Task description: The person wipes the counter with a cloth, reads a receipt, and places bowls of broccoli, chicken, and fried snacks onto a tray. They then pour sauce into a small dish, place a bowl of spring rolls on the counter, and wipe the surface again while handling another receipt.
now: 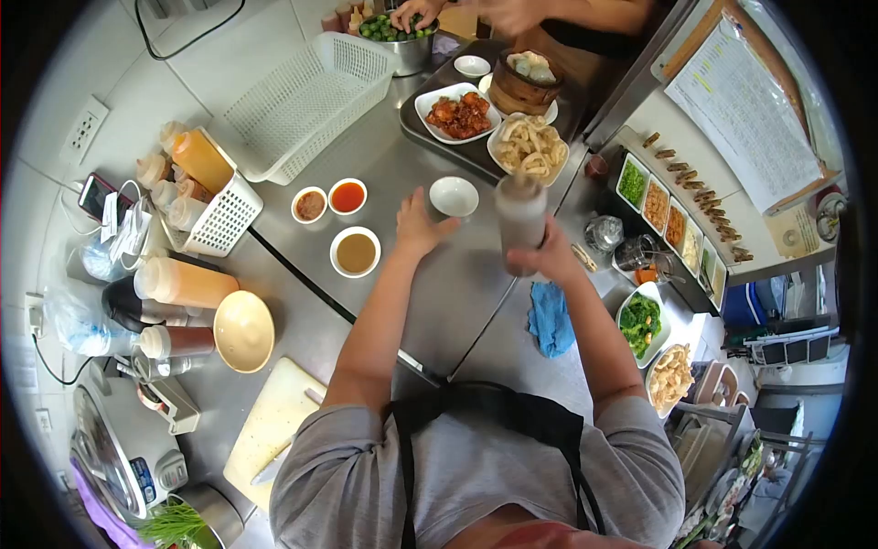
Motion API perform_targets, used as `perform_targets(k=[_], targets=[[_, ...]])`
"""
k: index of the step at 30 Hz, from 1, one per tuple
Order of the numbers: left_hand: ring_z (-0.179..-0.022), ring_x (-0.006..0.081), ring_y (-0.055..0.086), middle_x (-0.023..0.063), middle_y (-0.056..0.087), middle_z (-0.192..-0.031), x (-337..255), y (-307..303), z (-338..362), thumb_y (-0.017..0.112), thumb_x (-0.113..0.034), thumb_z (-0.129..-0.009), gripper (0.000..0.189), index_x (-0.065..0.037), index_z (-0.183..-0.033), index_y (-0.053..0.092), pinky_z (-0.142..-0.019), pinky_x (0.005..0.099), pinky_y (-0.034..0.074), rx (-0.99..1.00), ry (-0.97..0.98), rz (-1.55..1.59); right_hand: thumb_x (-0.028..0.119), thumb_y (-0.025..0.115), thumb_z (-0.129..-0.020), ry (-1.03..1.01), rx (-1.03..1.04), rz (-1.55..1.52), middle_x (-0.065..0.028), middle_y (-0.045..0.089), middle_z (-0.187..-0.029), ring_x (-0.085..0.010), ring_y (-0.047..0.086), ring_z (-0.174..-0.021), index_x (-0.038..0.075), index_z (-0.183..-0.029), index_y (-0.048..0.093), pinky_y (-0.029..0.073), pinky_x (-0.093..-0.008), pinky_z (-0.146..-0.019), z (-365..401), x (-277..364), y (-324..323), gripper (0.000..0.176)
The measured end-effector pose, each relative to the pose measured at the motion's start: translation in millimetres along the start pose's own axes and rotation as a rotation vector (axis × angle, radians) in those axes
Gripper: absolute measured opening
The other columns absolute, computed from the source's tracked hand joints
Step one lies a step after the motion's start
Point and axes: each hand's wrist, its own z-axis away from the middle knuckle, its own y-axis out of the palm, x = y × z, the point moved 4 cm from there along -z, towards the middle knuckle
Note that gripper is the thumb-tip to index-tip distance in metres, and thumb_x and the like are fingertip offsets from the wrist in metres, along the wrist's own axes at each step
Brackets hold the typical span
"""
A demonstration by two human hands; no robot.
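Three small white sauce bowls and a dark rectangular food tray flank a round white bowl; a crumpled blue cloth lies nearer. The left hand spreads loosely beside that bowl; opposite, the right hand grips a blurred translucent bottle. A white tiled wall edges the grey steel tabletop.

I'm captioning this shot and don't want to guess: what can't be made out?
All in the head view:
Squeeze bottle in the right hand: top blurred.
Paper sheet: writing too small to read.
Cutting board: partly hidden by the gray sleeve.
Co-worker's arm: cut off by the top edge.
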Motion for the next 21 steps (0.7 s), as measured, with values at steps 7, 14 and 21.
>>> perform_targets(k=[7, 14, 21], targets=[[-0.097, 0.0193, 0.049, 0.0108, 0.05, -0.105, -62.8, -13.4, 17.9, 0.072, -0.026, -0.059, 0.066, -0.003, -0.114, 0.043, -0.084, 0.0301, 0.038, 0.038, 0.265, 0.836, 0.017, 0.073, -0.052, 0.101, -0.042, 0.235, -0.0127, 0.055, -0.096, -0.0188, 0.055, -0.085, 0.001, -0.12, 0.033, 0.044, -0.0292, -0.073, -3.7, 11.5, 20.3, 0.081], [-0.089, 0.014, 0.051, 0.0072, 0.053, -0.097, -90.2, -21.7, 24.7, 0.073, -0.02, -0.057, 0.057, -0.002, -0.105, 0.047, -0.078, 0.0264, 0.041, 0.259, 0.148, 0.832, 0.013, 0.071, -0.05, 0.035, -0.007, 0.15, -0.0101, 0.054, -0.096, -0.0189, 0.053, -0.089, 0.005, -0.118, 0.035, 0.041, -0.0332, -0.08, 4.0, 10.6, 36.6, 0.077], [-0.105, 0.0222, 0.041, 0.014, 0.042, -0.114, -35.5, -5.2, -1.7, 0.074, -0.024, -0.054, 0.071, -0.002, -0.114, 0.041, -0.087, 0.0324, 0.035, 0.17, 0.17, 0.697, 0.02, 0.069, -0.051, 0.125, 0.167, 0.702, -0.0154, 0.053, -0.1, -0.0304, 0.053, -0.091, 0.008, -0.121, 0.034, 0.041, -0.0353, -0.08, -23.8, 25.8, 18.3, 0.079]])
